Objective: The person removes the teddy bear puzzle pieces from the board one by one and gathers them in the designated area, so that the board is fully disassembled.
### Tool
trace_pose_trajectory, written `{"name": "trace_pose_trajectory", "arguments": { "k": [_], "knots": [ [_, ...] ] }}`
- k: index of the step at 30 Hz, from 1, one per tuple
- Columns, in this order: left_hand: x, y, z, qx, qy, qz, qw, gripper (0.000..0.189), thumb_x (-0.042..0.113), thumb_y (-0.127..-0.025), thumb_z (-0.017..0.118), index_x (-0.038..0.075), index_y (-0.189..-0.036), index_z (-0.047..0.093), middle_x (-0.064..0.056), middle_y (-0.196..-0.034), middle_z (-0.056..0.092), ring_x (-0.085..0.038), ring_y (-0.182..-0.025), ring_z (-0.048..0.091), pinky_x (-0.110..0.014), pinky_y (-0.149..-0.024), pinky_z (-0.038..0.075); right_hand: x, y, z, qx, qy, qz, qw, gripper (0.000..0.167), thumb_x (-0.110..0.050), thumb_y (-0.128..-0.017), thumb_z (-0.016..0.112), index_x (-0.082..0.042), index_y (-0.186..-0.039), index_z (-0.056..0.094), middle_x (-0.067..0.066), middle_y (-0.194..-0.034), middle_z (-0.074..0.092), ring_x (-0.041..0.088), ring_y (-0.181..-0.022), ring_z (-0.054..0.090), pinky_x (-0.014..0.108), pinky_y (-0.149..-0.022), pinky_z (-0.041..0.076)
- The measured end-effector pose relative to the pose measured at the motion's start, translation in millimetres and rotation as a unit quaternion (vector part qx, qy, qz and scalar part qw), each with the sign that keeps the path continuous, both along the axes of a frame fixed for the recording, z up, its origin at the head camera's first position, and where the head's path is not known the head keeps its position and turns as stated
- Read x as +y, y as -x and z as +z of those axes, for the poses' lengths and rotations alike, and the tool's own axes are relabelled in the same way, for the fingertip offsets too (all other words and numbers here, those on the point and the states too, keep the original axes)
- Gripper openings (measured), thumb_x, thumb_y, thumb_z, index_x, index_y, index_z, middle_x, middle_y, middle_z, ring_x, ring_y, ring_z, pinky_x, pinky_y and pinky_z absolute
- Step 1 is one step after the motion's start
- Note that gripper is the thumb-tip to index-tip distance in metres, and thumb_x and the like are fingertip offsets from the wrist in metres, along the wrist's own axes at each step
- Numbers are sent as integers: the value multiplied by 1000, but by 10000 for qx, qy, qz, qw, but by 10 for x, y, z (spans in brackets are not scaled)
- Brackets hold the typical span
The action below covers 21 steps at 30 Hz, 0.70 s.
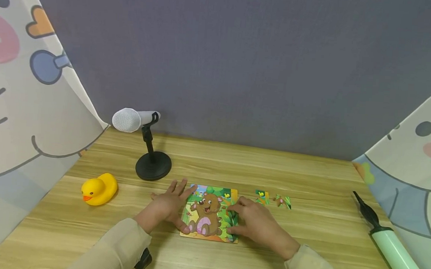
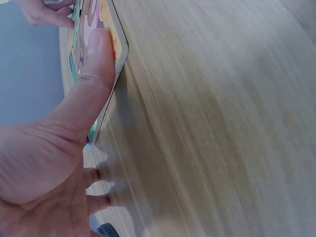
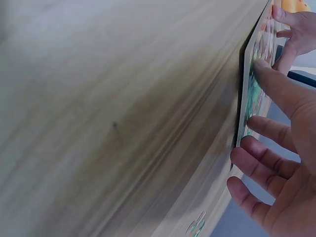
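A jigsaw puzzle (image 1: 207, 212) with a brown bear lies flat on the wooden table. My left hand (image 1: 168, 205) spreads over its left side, thumb (image 2: 101, 54) resting on the lower left corner and the other fingers reaching past the left and top edges. From the right, my right hand (image 1: 252, 219) touches the puzzle's face with thumb (image 3: 269, 74) and index fingertip; its other fingers extend by the right edge. Beyond the right hand lie two loose puzzle pieces, one with a yellow bird (image 1: 262, 197) and one with brown and green (image 1: 282, 201).
A yellow rubber duck (image 1: 99, 189) sits at the left. Behind it a white microphone (image 1: 127, 120) stands on a black round base (image 1: 153, 166). A pale green hand pump (image 1: 397, 252) lies along the right side. A grey panel (image 1: 234, 70) rises behind the table (image 1: 200, 259).
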State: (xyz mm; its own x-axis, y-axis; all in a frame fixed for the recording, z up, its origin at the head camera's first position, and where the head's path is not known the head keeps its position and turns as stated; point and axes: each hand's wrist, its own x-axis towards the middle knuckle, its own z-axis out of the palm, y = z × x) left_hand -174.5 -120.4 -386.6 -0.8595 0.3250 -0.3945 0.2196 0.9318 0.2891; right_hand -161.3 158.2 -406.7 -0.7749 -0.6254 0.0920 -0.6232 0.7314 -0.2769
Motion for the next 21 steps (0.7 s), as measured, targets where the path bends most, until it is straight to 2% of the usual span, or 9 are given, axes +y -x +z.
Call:
{"name": "trace_pose_trajectory", "arguments": {
  "k": [11, 17, 21],
  "knots": [
    [-5, 3, -5, 28, 35, -19, 10000, 128, 47, -63, 94, 12, -162, 21, -24, -167, 11, -49, -152, 10, -89, -92, 24, -51, 24, 27, -621, 220, -243, 9975, 43, -31, -76, 90, -11, -111, 76, -6, -96, 57, 6, -75, 49, 25, -63, 45],
    [-4, 5, -3, 14, 45, -21, 10000, 128, 48, -64, 94, 12, -163, 21, -24, -167, 10, -49, -152, 9, -89, -91, 24, -69, 43, 45, -631, 251, -350, 9971, 40, -30, -74, 92, -12, -106, 75, -6, -96, 56, 8, -76, 52, 25, -63, 47],
    [1, 3, -5, -17, 50, -21, 10000, 128, 48, -64, 93, 13, -163, 20, -24, -167, 10, -49, -152, 9, -89, -92, 23, -27, 61, 61, -568, 254, -367, 9974, 42, -33, -75, 91, -14, -107, 74, -5, -101, 59, 10, -79, 55, 26, -65, 49]
  ]
}}
